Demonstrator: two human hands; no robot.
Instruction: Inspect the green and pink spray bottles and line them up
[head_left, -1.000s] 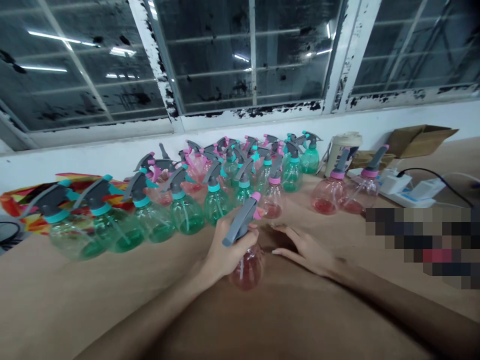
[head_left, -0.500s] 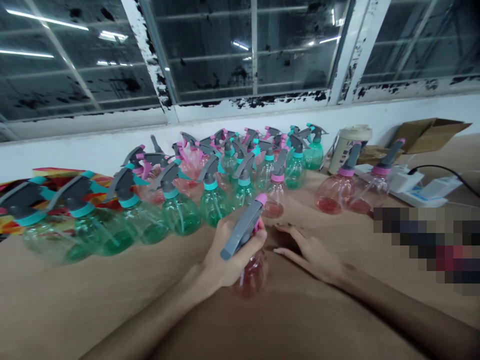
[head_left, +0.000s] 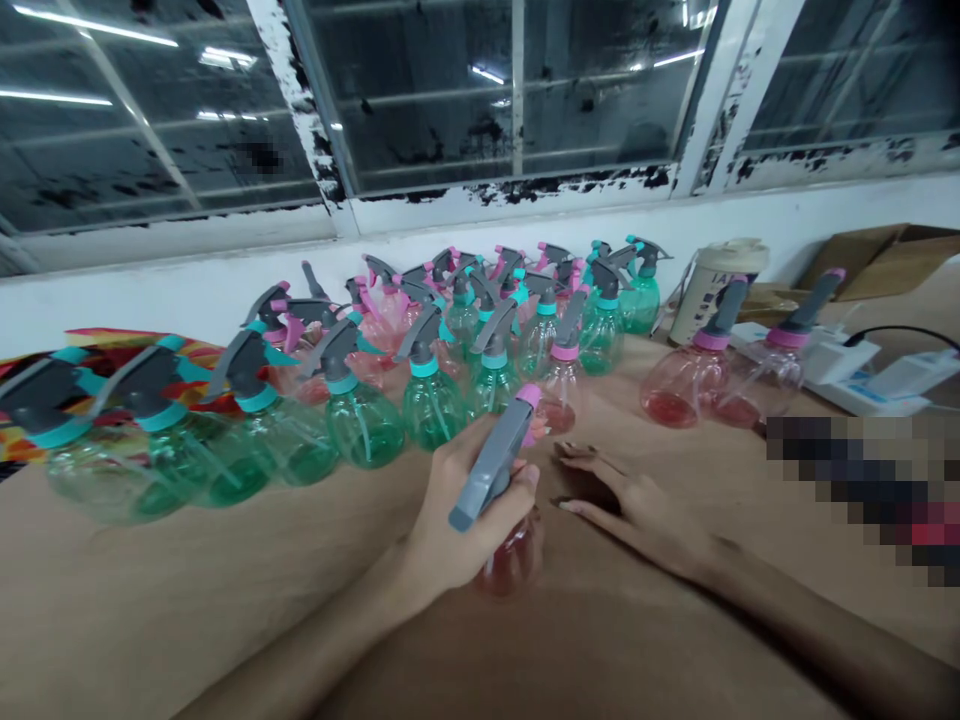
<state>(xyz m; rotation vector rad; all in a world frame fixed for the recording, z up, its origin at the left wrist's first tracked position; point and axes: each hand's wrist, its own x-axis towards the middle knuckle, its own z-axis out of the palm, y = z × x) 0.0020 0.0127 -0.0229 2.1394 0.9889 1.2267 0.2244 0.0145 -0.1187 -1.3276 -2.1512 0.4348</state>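
My left hand [head_left: 457, 510] is wrapped round the neck of a pink spray bottle [head_left: 511, 560], just below its grey trigger head with the pink nozzle. The bottle stands upright on the brown table, and my fingers cover its collar. To the right of it, my right hand [head_left: 645, 515] rests on the table with thumb and fingers apart and holds nothing. Beyond my hands, a green spray bottle [head_left: 365, 425] stands in a row of similar ones with turquoise collars. Another pink spray bottle [head_left: 559, 385] is just behind the held one.
Several pink and green spray bottles crowd toward the wall. Two pink bottles [head_left: 686, 385] stand at the right, near a cream tumbler [head_left: 712, 290], a white power strip [head_left: 862, 390] and a cardboard box [head_left: 862, 265]. Colourful cloth [head_left: 150, 350] lies behind the left bottles.
The view has shifted slightly, so the right-side things sit further right. My left hand keeps its hold on the pink spray bottle; my right hand stays spread on the table.
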